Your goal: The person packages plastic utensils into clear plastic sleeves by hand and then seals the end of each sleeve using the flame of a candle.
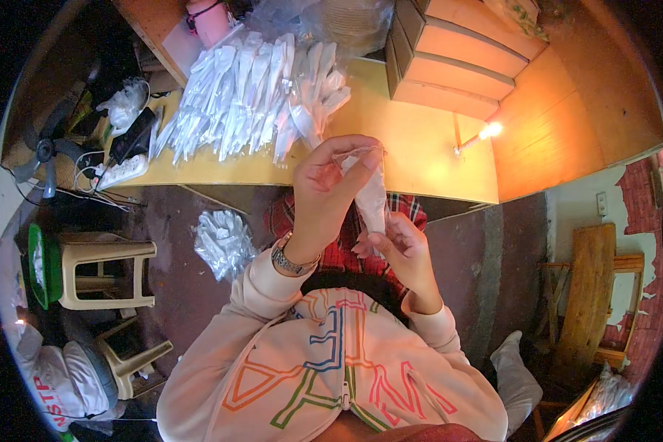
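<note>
A clear plastic sleeve [371, 196] with a slim white item inside, wide at the top and narrow below, is held upright between my two hands. My left hand [326, 190] pinches its upper, open-looking edge between thumb and fingers. Lower down, my right hand [402, 248] grips the narrow end. The plastic hides what exactly the white item is. Behind my left hand, a wide heap of similar clear-wrapped white pieces [243, 99] covers the back left of the yellow tabletop [359, 119]. A lit candle [472, 139] burns on the table to the right of my hands.
Stacked boxes [458, 66] stand beyond the candle, next to a wooden side panel [574, 121]. A power strip [122, 171] with cords and a fan [45, 149] are at left. On the floor lie more wrapped pieces [224, 243], near a plastic stool [110, 271].
</note>
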Motion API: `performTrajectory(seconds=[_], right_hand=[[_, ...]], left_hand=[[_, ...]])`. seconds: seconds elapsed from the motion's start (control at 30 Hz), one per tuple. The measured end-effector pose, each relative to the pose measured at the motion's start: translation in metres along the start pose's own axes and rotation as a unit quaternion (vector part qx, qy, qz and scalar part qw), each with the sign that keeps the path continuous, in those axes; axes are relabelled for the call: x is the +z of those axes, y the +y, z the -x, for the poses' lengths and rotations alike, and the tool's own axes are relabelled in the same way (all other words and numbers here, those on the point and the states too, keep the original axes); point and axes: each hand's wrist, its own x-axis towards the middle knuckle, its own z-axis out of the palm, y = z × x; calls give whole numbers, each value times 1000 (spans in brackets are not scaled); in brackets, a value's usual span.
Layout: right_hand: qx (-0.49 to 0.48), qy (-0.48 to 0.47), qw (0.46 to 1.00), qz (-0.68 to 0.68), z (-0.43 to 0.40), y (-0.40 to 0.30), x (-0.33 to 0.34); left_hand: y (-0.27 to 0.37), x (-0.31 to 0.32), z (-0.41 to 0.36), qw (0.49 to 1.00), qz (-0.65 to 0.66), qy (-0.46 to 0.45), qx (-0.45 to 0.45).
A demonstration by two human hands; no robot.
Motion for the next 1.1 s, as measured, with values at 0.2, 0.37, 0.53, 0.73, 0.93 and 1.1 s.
performTrajectory(seconds=[0.2, 0.37, 0.53, 0.73, 0.93, 1.1], right_hand=[[5, -1, 1000, 20, 0, 2, -3], [-1, 4, 1000, 14, 0, 3, -2], [4, 4, 1000, 15, -1, 1, -1], [2, 10, 1000, 7, 0, 6, -3], [-6, 4, 1000, 26, 0, 5, -3], [-11, 0, 999, 30, 0, 6, -5]], left_hand=[[3, 2, -2, 1000, -7, -11, 17], [3, 3, -2, 1000, -11, -7, 23], [4, 5, -1, 1000, 2, 8, 22], [1, 7, 0, 998, -23, 17, 48], [3, 3, 0, 999, -29, -7, 45], [2, 5, 0, 999, -22, -1, 45]])
